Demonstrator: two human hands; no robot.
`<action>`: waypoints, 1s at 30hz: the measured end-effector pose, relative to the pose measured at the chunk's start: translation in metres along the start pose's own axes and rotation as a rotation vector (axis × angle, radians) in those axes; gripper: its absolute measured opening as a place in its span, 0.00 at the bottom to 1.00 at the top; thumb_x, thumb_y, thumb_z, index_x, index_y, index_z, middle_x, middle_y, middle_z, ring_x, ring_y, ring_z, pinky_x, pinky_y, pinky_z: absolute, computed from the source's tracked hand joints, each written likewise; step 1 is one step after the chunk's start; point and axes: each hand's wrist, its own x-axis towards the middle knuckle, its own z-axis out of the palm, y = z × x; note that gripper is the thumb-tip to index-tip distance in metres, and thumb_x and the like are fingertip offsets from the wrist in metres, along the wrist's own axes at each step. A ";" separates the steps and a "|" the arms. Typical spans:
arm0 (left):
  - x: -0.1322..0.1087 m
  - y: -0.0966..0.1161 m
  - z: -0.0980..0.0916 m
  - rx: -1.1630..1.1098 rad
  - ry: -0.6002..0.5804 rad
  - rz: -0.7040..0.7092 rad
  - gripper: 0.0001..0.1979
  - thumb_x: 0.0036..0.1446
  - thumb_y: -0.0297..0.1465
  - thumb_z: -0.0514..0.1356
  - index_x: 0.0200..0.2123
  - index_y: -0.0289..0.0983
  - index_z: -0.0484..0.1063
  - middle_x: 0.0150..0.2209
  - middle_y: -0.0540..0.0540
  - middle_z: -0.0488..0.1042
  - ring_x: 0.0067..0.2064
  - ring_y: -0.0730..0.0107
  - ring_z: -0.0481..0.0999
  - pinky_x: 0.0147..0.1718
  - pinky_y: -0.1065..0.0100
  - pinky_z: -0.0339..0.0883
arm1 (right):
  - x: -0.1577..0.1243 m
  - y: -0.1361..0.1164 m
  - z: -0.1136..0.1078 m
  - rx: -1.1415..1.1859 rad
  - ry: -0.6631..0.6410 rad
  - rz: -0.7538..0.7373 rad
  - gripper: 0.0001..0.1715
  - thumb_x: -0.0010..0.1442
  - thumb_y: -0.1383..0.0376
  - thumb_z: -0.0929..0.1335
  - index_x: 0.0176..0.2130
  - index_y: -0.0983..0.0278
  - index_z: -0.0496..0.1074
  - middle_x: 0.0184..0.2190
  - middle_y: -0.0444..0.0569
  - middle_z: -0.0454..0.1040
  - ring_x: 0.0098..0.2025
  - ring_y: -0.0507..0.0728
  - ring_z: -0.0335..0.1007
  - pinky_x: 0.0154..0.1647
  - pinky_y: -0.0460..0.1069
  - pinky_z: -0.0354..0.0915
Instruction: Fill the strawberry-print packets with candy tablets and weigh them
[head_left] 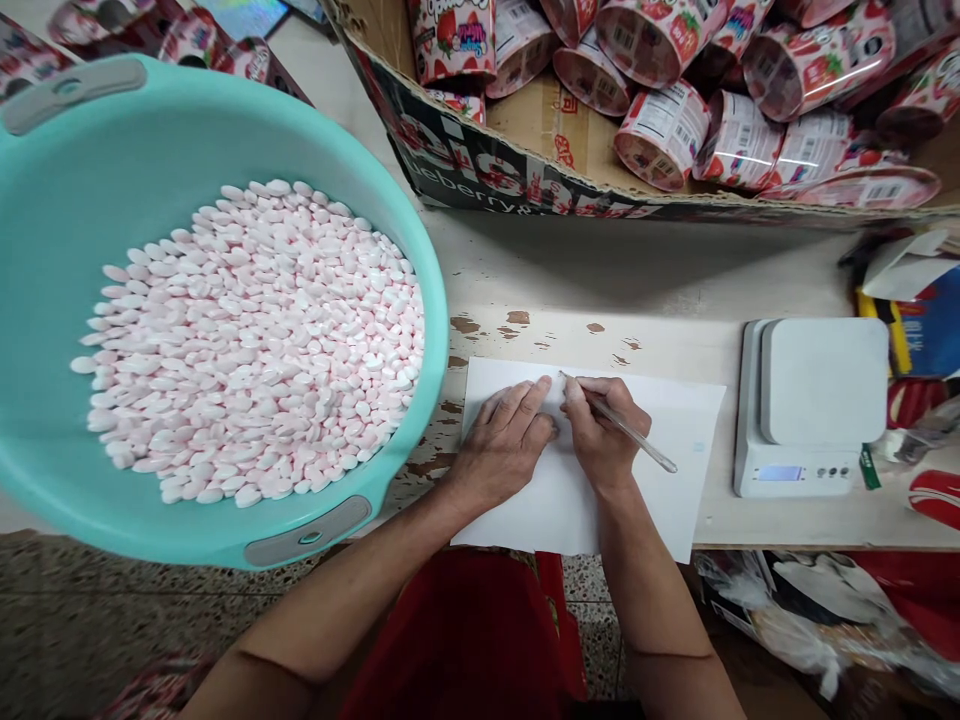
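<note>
A white sheet of paper [667,430] lies on the worktable in front of me, overhanging its near edge a little. My left hand [506,440] rests flat on the sheet's left part, fingers stretched out toward the far edge. In my right hand [606,430] is a slim clear-barrelled pen [641,443], pinched between thumb and fingers. The pen's tip touches or nearly touches the paper close to its top edge, just right of my left fingertips. I cannot make out any writing there.
At left stands a large turquoise basin [405,220] holding many pale pink and white candies [262,340]. A cardboard box [525,180] of strawberry-printed cups [664,135] sits at the back. To the right is a white digital scale [823,380]. Bags and clutter [810,610] lie below the table's edge.
</note>
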 end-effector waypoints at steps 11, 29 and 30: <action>0.003 0.005 0.003 0.066 0.008 -0.026 0.05 0.66 0.30 0.55 0.37 0.35 0.69 0.62 0.34 0.67 0.67 0.50 0.62 0.66 0.38 0.51 | -0.003 0.000 -0.004 -0.001 0.130 -0.024 0.05 0.61 0.63 0.69 0.33 0.61 0.68 0.22 0.38 0.70 0.22 0.49 0.68 0.26 0.47 0.66; 0.000 0.004 0.001 0.049 -0.024 0.022 0.03 0.63 0.26 0.57 0.38 0.37 0.71 0.64 0.44 0.67 0.67 0.49 0.60 0.66 0.34 0.47 | 0.002 -0.007 -0.002 -0.090 0.055 0.064 0.08 0.60 0.60 0.69 0.31 0.61 0.70 0.21 0.40 0.75 0.22 0.50 0.71 0.26 0.47 0.69; 0.000 0.004 0.001 0.056 -0.019 0.020 0.03 0.63 0.26 0.58 0.38 0.37 0.71 0.64 0.44 0.67 0.66 0.50 0.62 0.66 0.35 0.47 | 0.002 -0.007 -0.002 -0.094 0.042 0.060 0.08 0.59 0.60 0.69 0.31 0.61 0.71 0.21 0.40 0.75 0.22 0.50 0.71 0.27 0.47 0.69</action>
